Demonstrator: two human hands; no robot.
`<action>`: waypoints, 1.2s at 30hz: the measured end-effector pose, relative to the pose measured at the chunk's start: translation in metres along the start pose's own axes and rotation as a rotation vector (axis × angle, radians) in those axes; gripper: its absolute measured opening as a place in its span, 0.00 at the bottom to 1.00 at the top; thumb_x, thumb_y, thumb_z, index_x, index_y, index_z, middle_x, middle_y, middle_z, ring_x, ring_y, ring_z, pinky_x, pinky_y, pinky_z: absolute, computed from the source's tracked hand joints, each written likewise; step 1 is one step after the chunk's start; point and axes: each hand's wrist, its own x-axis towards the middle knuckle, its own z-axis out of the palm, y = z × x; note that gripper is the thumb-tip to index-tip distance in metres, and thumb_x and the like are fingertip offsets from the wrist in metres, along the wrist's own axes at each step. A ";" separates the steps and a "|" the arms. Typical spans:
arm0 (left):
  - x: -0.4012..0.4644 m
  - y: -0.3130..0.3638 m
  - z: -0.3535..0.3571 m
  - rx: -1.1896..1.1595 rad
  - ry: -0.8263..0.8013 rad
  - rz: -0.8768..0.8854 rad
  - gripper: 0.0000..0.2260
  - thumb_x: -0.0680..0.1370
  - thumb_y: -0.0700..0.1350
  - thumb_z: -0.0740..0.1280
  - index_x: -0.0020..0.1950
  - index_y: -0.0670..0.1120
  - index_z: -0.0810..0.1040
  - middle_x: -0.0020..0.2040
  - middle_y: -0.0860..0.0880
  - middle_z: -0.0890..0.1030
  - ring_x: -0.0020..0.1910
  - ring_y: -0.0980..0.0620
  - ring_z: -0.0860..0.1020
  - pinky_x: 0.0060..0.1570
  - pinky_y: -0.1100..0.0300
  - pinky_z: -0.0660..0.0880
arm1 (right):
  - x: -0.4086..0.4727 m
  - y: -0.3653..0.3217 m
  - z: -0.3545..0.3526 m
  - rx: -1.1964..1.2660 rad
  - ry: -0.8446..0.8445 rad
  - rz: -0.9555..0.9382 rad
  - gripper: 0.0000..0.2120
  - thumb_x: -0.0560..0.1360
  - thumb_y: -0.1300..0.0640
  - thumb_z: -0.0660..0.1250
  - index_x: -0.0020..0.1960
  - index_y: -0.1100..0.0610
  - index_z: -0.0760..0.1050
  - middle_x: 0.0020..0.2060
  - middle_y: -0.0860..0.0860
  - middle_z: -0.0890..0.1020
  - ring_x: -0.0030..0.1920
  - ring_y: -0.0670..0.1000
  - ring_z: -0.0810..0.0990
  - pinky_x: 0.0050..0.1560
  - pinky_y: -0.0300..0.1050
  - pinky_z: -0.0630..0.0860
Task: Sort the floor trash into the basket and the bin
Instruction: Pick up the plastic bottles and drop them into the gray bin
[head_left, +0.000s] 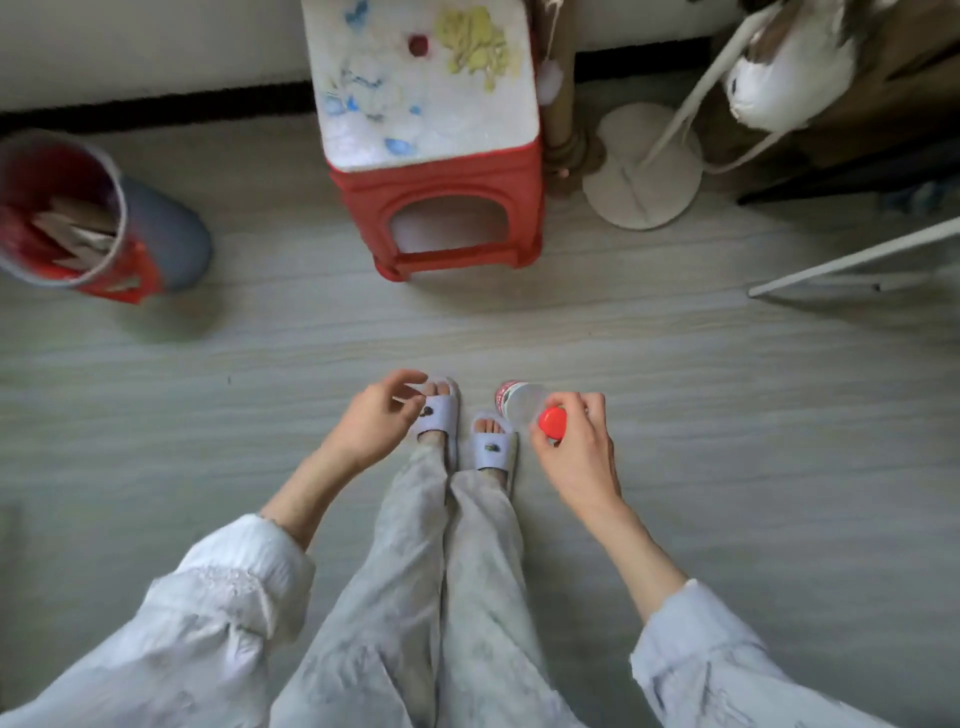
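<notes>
- The pale wood floor (675, 364) fills most of the view, with the person's legs and slippered feet at the bottom centre.
- A red stool (447, 208) with a painted white top stands ahead by the wall.
- The bin (78, 218), red inside, sits far left and holds what looks like paper or card scraps.
- The right hand (576, 447) grips a clear bottle (522, 402) at its red cap, above the floor beside the right foot.
- The left hand (379, 421) hangs loosely curled over the left slipper, holding nothing.
</notes>
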 end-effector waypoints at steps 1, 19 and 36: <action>-0.019 -0.004 -0.012 -0.034 0.043 -0.014 0.12 0.78 0.38 0.61 0.61 0.43 0.74 0.50 0.45 0.80 0.44 0.49 0.77 0.48 0.60 0.72 | -0.013 -0.016 -0.003 -0.005 -0.021 -0.026 0.13 0.71 0.60 0.69 0.54 0.60 0.73 0.53 0.57 0.70 0.49 0.60 0.77 0.47 0.46 0.70; -0.168 -0.172 -0.171 -0.974 0.623 -0.356 0.12 0.79 0.36 0.59 0.62 0.41 0.71 0.44 0.45 0.77 0.38 0.54 0.77 0.50 0.53 0.73 | -0.078 -0.347 0.121 -0.462 -0.299 -0.605 0.14 0.72 0.54 0.67 0.54 0.59 0.71 0.51 0.55 0.70 0.50 0.59 0.76 0.49 0.49 0.70; -0.060 -0.365 -0.452 -0.748 0.564 -0.379 0.13 0.78 0.37 0.59 0.62 0.41 0.73 0.52 0.37 0.80 0.52 0.40 0.78 0.57 0.50 0.73 | -0.010 -0.591 0.335 -0.366 -0.227 -0.520 0.15 0.74 0.55 0.66 0.57 0.61 0.69 0.54 0.56 0.69 0.51 0.56 0.74 0.48 0.41 0.65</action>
